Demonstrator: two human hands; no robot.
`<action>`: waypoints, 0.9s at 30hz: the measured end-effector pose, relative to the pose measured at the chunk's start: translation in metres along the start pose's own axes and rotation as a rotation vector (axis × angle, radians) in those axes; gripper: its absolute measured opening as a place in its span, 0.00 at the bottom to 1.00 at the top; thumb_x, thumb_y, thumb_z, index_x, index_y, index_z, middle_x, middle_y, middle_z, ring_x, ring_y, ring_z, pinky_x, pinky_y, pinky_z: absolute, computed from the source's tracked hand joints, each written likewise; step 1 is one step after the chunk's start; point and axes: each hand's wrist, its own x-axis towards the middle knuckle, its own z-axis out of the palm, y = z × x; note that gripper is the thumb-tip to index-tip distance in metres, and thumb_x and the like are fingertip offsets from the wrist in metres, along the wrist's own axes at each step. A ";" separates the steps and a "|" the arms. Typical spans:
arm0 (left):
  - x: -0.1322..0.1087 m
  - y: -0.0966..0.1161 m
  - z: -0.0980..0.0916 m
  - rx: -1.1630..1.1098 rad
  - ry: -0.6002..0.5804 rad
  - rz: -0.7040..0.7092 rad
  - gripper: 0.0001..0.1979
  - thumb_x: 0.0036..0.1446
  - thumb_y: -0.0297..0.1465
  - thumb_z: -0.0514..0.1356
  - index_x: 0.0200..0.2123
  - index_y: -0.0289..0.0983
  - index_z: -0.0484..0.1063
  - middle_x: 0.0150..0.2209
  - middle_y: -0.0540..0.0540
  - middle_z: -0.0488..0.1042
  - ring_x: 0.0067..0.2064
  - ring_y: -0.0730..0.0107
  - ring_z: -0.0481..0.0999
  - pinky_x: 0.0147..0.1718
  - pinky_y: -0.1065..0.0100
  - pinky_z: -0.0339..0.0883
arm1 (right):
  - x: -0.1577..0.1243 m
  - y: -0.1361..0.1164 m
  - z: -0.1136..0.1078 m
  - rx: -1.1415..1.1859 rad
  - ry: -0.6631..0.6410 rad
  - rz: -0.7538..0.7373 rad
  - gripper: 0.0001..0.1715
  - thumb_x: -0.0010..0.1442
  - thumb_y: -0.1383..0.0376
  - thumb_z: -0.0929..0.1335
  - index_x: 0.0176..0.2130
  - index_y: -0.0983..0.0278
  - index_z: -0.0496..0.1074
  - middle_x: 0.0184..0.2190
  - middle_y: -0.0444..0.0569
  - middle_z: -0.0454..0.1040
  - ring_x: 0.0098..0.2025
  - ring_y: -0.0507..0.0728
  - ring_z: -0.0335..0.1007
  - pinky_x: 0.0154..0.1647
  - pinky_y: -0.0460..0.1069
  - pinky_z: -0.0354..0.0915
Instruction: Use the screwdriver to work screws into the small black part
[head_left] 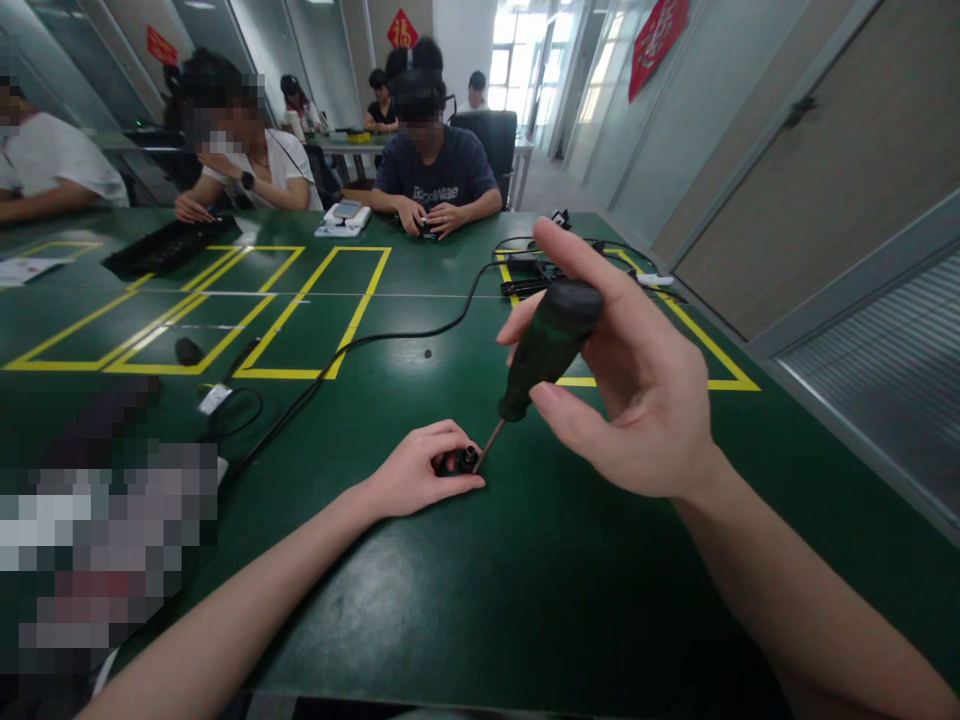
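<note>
Low on the green table, my left hand (411, 474) is closed around a small black part (468, 459) with a round, tube-like end, steadying it against the surface. The fingers cover much of this part, so its kind cannot be made out. My right hand (651, 400) grips a screwdriver (549, 345) with a thick dark green and black handle. Its thumb rests low on the handle, and the index finger reaches up past the butt. The thin metal shaft slants down to the left, and its tip meets or lies right beside the black part.
A black cable (405, 335) crosses the table (420, 620) to a bundle of cords (532, 268). Yellow tape outlines boxes. At left lie a small black piece (188, 350) and a blurred-out object (127, 550). Across sit people, one handling a black tray (172, 246), beside a white device (343, 219).
</note>
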 end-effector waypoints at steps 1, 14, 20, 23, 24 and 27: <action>0.000 0.000 0.000 0.000 0.001 0.001 0.16 0.64 0.43 0.71 0.44 0.36 0.82 0.42 0.44 0.78 0.35 0.69 0.75 0.37 0.67 0.73 | 0.000 0.001 0.000 -0.013 0.017 -0.012 0.48 0.63 0.67 0.73 0.76 0.43 0.61 0.67 0.45 0.75 0.62 0.66 0.77 0.57 0.59 0.80; 0.000 0.000 0.000 0.005 -0.003 -0.020 0.17 0.65 0.44 0.70 0.44 0.35 0.81 0.40 0.47 0.75 0.32 0.73 0.73 0.35 0.69 0.70 | 0.001 0.001 0.006 0.059 0.133 0.015 0.32 0.60 0.65 0.78 0.61 0.51 0.74 0.57 0.48 0.79 0.54 0.62 0.81 0.51 0.59 0.83; 0.001 0.001 0.000 -0.007 -0.001 -0.004 0.16 0.65 0.43 0.71 0.43 0.35 0.81 0.39 0.47 0.75 0.32 0.73 0.72 0.34 0.69 0.70 | 0.002 0.002 0.004 -0.028 0.107 -0.063 0.40 0.57 0.71 0.78 0.65 0.49 0.73 0.54 0.46 0.79 0.51 0.60 0.79 0.49 0.55 0.80; 0.001 0.000 0.000 0.003 0.003 0.008 0.15 0.65 0.43 0.71 0.42 0.35 0.81 0.38 0.47 0.75 0.32 0.73 0.71 0.34 0.69 0.69 | 0.001 0.001 0.005 0.030 0.050 -0.073 0.45 0.58 0.75 0.73 0.69 0.48 0.70 0.61 0.45 0.76 0.52 0.58 0.79 0.52 0.56 0.79; 0.001 -0.001 0.001 0.007 0.004 0.011 0.15 0.65 0.43 0.71 0.41 0.35 0.81 0.38 0.47 0.75 0.32 0.73 0.71 0.35 0.69 0.69 | 0.001 0.001 0.005 0.031 0.045 -0.074 0.45 0.58 0.75 0.73 0.69 0.48 0.70 0.63 0.45 0.75 0.53 0.59 0.79 0.53 0.56 0.79; 0.001 -0.001 0.001 0.012 0.008 0.003 0.16 0.65 0.44 0.70 0.42 0.36 0.81 0.39 0.47 0.75 0.32 0.73 0.72 0.35 0.69 0.70 | 0.001 0.000 0.007 -0.031 0.086 -0.070 0.43 0.57 0.69 0.79 0.68 0.49 0.72 0.62 0.45 0.78 0.56 0.61 0.78 0.55 0.57 0.80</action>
